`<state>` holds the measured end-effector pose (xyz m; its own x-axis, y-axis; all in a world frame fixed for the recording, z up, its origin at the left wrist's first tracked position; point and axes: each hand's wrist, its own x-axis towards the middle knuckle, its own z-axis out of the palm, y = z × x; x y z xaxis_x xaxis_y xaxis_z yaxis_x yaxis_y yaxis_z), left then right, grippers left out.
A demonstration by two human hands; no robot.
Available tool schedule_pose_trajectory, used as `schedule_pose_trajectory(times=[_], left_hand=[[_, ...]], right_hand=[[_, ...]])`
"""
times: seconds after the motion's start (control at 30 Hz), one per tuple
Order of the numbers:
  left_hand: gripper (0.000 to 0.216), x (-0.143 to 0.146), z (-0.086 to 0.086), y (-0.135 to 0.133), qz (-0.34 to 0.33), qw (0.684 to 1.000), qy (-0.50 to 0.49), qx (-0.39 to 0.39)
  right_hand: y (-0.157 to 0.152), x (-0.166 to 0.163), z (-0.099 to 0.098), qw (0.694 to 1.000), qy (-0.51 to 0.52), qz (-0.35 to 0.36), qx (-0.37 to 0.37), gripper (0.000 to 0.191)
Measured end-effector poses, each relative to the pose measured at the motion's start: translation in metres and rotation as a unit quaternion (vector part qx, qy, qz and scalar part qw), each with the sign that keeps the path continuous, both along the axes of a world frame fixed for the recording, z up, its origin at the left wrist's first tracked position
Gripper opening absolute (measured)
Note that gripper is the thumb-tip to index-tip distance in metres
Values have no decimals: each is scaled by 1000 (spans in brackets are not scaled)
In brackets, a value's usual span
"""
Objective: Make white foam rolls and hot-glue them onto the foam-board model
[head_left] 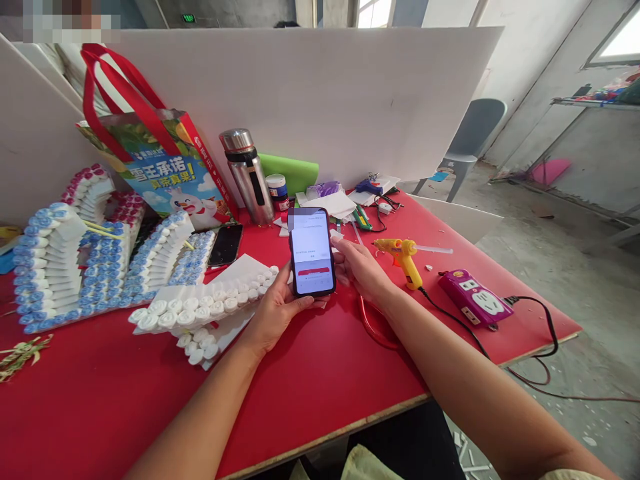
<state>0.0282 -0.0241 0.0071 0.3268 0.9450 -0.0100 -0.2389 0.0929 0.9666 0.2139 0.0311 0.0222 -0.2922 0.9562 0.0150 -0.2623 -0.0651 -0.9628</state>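
My left hand cradles a black smartphone from below, its lit screen white with a red bar. My right hand grips the phone's right edge, fingers curled, and a small white piece sits at the fingertips. Both hands hover over the red table. Just left of them lies a white foam piece covered in white rolled paper tubes. A yellow glue gun stands to the right of my right hand.
A purple power strip with black cable lies at right. Blue-and-white rolled-tube structures, a second black phone, a red-handled bag, a steel flask and a small jar sit behind. A white board backs the table; a grey chair stands beyond.
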Motion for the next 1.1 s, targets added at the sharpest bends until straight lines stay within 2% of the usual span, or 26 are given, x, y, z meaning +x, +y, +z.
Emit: schedule_pose_trajectory(times=[0.83, 1.1], left_hand=[[82, -1, 0, 0, 1, 1000, -2, -4], [82, -1, 0, -1, -5, 1000, -1, -13]], right_hand=[[1, 0, -4, 1000, 9, -6, 16, 44], [2, -1, -3, 999, 18, -16, 23, 37]])
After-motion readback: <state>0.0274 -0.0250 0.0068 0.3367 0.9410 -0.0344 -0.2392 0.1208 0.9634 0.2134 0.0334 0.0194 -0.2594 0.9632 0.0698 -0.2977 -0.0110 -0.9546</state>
